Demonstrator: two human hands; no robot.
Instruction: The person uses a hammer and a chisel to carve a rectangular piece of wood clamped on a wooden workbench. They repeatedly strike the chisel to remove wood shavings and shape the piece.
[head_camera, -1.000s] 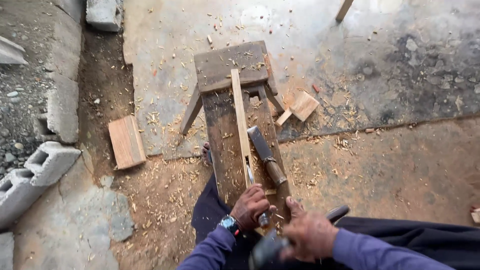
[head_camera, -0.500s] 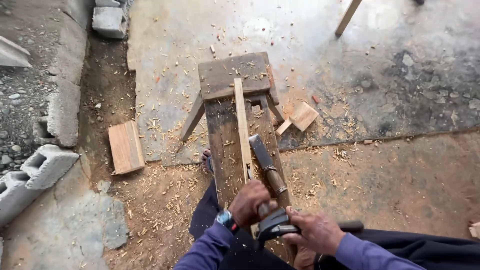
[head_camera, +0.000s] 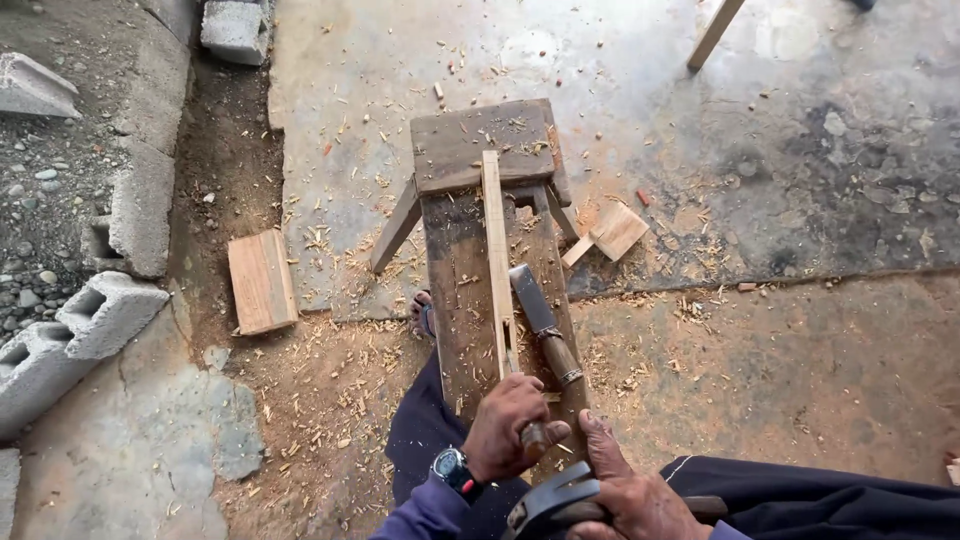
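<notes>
Two hands work over a wooden bench (head_camera: 470, 290). The left hand (head_camera: 510, 425) clenches a chisel handle (head_camera: 533, 436) against a pale strip (head_camera: 496, 250). The right hand (head_camera: 630, 485) grips a hammer (head_camera: 550, 500).

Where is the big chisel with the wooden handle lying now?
In the head view, the big chisel lies on the wooden bench, just right of the thin wooden strip and just beyond the two hands.

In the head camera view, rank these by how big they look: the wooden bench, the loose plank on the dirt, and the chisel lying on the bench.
1. wooden bench
2. loose plank
3. chisel; it looks longer than the plank but far thinner.
</notes>
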